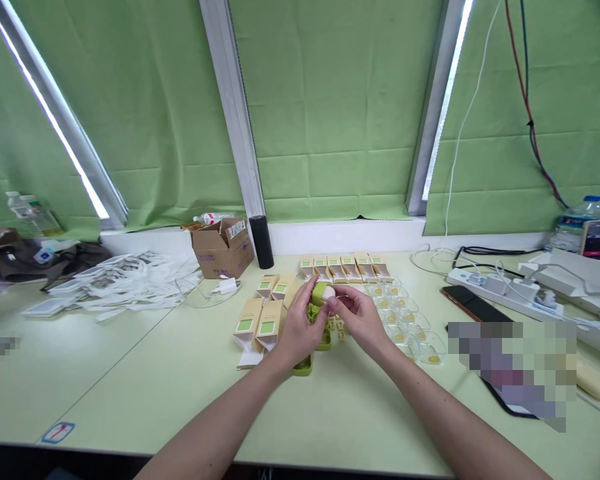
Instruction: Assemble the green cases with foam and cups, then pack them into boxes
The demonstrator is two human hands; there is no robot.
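Observation:
In the middle of the head view, my left hand [300, 323] is closed around a small green case [319, 292]. A rounded white piece [329, 294] shows at the case's right side, and my right hand [361, 319] has its fingers closed there, pressed to it. Whether the right fingers grip the white piece or the case cannot be told. Below my hands lie more green case parts [303, 367], partly hidden by the left hand. Several small yellow pieces [341, 331] lie between my wrists. Clear plastic shells [405, 317] with yellow spots stand in rows beside my right hand.
Small open cartons [267, 323] stand left of my hands, with another row of cartons [334, 268] behind. A brown box [224, 250], black cylinder [261, 243] and pile of white straps [135, 283] are farther left. A power strip [505, 292] and phone [473, 303] lie right.

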